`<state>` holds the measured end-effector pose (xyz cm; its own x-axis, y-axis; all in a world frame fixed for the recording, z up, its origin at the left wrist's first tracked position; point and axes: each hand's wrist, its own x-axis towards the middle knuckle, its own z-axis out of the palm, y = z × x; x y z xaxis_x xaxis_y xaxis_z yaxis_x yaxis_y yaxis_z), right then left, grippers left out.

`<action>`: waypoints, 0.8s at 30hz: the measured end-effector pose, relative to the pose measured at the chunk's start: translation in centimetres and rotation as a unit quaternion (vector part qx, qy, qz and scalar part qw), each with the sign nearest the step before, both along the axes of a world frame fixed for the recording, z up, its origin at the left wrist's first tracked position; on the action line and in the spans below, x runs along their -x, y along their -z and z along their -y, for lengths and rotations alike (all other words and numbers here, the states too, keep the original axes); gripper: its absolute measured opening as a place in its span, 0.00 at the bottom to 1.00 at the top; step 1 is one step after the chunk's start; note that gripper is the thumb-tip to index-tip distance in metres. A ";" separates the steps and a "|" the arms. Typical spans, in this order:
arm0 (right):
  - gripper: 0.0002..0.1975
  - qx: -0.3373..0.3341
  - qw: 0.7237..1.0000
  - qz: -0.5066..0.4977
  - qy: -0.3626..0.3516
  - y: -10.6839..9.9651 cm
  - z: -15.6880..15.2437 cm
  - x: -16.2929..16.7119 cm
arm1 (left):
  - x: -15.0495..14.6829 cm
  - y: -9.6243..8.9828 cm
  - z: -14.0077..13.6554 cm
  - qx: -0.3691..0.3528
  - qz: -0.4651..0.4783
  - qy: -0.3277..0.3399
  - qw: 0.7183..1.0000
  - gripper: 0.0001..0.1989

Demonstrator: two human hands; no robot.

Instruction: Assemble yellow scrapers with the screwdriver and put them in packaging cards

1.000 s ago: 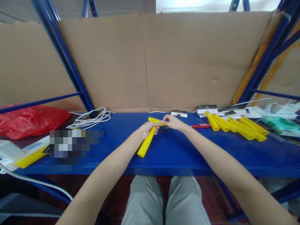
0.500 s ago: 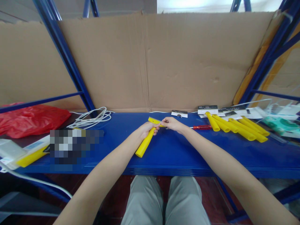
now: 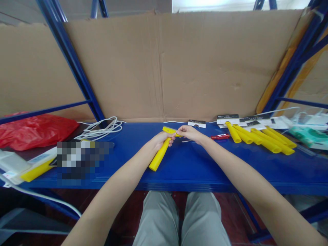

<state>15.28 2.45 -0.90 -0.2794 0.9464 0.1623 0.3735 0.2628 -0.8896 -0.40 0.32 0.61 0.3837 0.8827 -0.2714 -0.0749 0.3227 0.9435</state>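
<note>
A yellow T-shaped scraper [image 3: 158, 157] with a hollow handle is held over the middle of the blue table. My left hand [image 3: 164, 137] is closed around the handle just below its flat head. At the head's right end, the fingertips of my right hand [image 3: 189, 133] pinch the edge; any small part between them is hidden. A screwdriver [image 3: 220, 136] with a red handle lies under my right wrist, its thin shaft partly covered by it.
Several yellow scrapers [image 3: 266, 140] lie in a row at right, by black-and-white cards [image 3: 228, 119]. One more card [image 3: 196, 123] is near the cardboard back wall [image 3: 123, 68]. At left are a coiled white cable [image 3: 109, 128], a red plastic bag [image 3: 38, 131] and a blurred-out patch.
Both hands keep nearly the same hold on the scraper, with slight finger movement on the right. The red screwdriver has turned a little. The view has shifted slightly.
</note>
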 end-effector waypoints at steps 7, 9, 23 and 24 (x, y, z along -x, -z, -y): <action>0.10 -0.118 0.989 0.078 0.042 -1.0 -1.0 -1.7 | 0.2 0.2 -0.3 0.002 0.020 0.001 1.000 0.10; 0.09 -0.121 0.986 0.102 0.055 -1.8 -1.1 -2.8 | 0.2 0.3 -0.3 -0.001 0.023 0.000 1.000 0.10; 0.19 -0.009 0.926 0.373 0.062 -1.7 1.2 -13.6 | 0.3 0.3 -0.8 -0.026 0.022 -0.045 0.998 0.07; 0.20 -0.017 0.925 0.374 0.063 -1.4 1.4 -14.0 | 0.4 0.4 -0.9 -0.029 0.022 -0.051 0.998 0.07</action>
